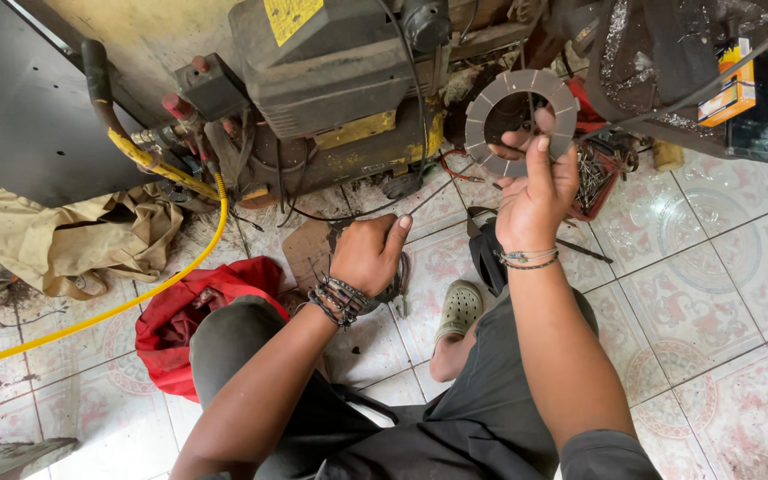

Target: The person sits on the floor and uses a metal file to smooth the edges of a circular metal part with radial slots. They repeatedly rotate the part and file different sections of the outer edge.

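At the far left a crumpled tan cloth [73,236] lies on the patterned tile floor [722,267], and a yellow rubber hose [148,289] curves from the grimy grey-and-yellow air compressor [331,89] across the tiles past a bunched red cloth [180,311]. The left hand [368,253] rests low beside the knee, fingers curled down over a dark ring-shaped part [399,283] on a piece of brown cardboard [308,249]; whether it truly grips that part I cannot tell. To its right a foot in a pale green perforated clog [461,307] is tucked under. The right hand [537,182] is raised, pinching the lower rim of a flat grey segmented friction ring [520,120] between thumb and fingertips, up before the compressor. That pinch covers only a small arc, so the ring could tip or slip and drop onto the hard tiles, or onto the red tray of loose nails [599,173] just beside it.
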